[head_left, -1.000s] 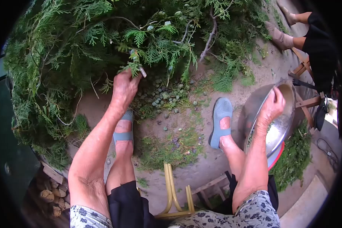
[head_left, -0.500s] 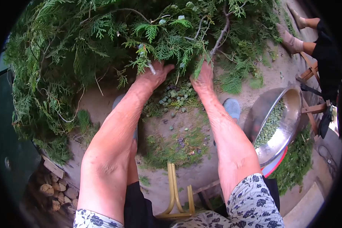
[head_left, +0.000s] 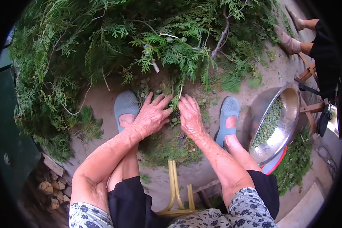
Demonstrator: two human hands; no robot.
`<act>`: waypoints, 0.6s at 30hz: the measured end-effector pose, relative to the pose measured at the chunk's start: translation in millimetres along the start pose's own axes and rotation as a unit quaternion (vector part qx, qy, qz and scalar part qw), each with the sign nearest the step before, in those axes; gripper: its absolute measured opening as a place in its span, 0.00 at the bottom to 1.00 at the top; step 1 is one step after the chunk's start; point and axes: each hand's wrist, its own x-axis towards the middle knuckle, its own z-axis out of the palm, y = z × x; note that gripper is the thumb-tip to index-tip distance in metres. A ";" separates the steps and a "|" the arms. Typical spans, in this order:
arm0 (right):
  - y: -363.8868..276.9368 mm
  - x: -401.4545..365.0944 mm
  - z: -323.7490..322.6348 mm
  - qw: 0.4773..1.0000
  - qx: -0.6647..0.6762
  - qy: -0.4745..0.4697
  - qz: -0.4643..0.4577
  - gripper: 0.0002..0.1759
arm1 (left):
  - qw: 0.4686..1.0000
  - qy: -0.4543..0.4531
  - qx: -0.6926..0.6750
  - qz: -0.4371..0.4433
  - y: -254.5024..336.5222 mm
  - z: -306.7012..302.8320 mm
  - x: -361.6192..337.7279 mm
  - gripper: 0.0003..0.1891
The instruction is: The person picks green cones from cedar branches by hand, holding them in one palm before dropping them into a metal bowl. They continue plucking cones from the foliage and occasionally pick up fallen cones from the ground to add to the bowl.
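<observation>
My left hand [head_left: 152,117] reaches down to the ground with its fingers spread, resting on loose green cones and bits of foliage. Close beside it, my right hand [head_left: 190,116] points forward, fingers extended and side by side, over the same litter. A thin sprig [head_left: 179,92] stands between the two hands, near the right fingertips; I cannot make out anything held in either hand. Green cones and needles [head_left: 174,121] show partly between the hands. Beyond them rises a big heap of cut evergreen branches [head_left: 114,49] bearing a few pale cones.
A metal bowl [head_left: 292,129] of green cones tilts at the right. Grey shoes [head_left: 126,104] stand either side of the hands. Another person's feet [head_left: 290,41] and a wooden stool [head_left: 307,72] are at far right. Cut logs [head_left: 47,188] lie lower left.
Both hands have drawn back from under the branches toward me and closer together, onto the litter between the shoes. The front branches have shifted a little.
</observation>
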 end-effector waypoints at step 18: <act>-28.3 56.6 40.7 0.982 0.036 0.101 0.157 0.10 | 0.976 0.137 -0.006 -0.169 -30.1 3.8 -24.6 0.20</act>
